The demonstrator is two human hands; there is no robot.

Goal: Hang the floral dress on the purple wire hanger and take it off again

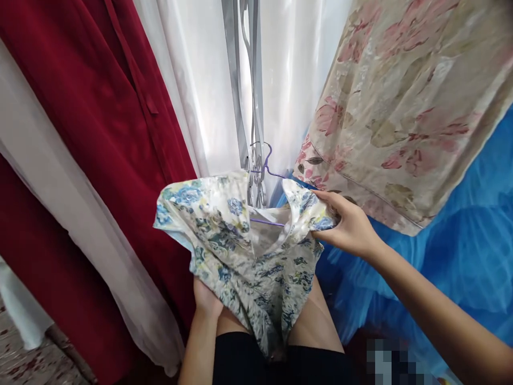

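My right hand (347,227) pinches the shoulder of the floral blouse (244,251) at 3 o'clock. My left hand (206,299), at 7 o'clock, grips its lower cloth from beneath, fingers mostly hidden. Blouse hangs on a purple hanger (266,166), red curtain (100,133) at 9 o'clock.

This is looking like a room in a home, in a corner given over to clothes and bedding. A deep red fabric garment (100,133) is hanging at the left beside sheer white curtains (200,80) that are letting daylight through. A cream quilted cover with pink flowers (401,107) is draping from the right, and a blue net fabric (460,256) is spreading beneath it.
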